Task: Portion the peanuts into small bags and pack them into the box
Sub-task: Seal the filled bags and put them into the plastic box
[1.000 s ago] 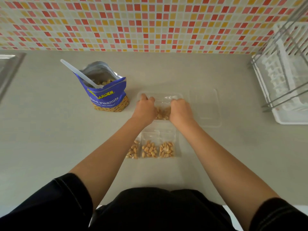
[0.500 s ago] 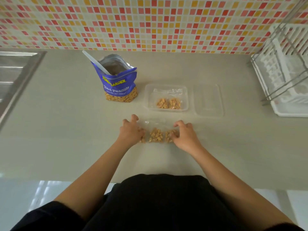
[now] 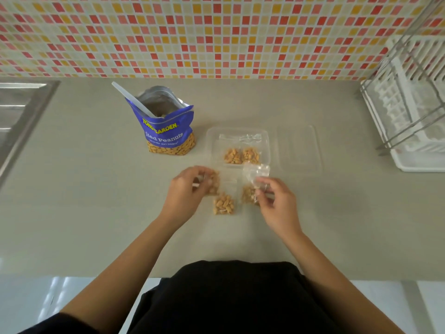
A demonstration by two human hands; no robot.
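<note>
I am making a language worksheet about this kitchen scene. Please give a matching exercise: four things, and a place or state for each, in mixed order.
Things: 1 spoon; 2 lid; 3 left hand; 4 sink.
Places or states: A right of the clear box; B at the counter's left end; C in the blue peanut bag; D holding a small bag.
Pairs: 1-C; 2-A; 3-D; 4-B.

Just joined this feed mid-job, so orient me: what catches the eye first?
The hands at mid-counter: the left hand grips the left-side bag of peanuts, the right hand pinches the right-side bag, and a third bag lies between them. Behind them the clear box holds two peanut portions, and the open blue peanut pouch stands rear left, a white spoon in it.
</note>
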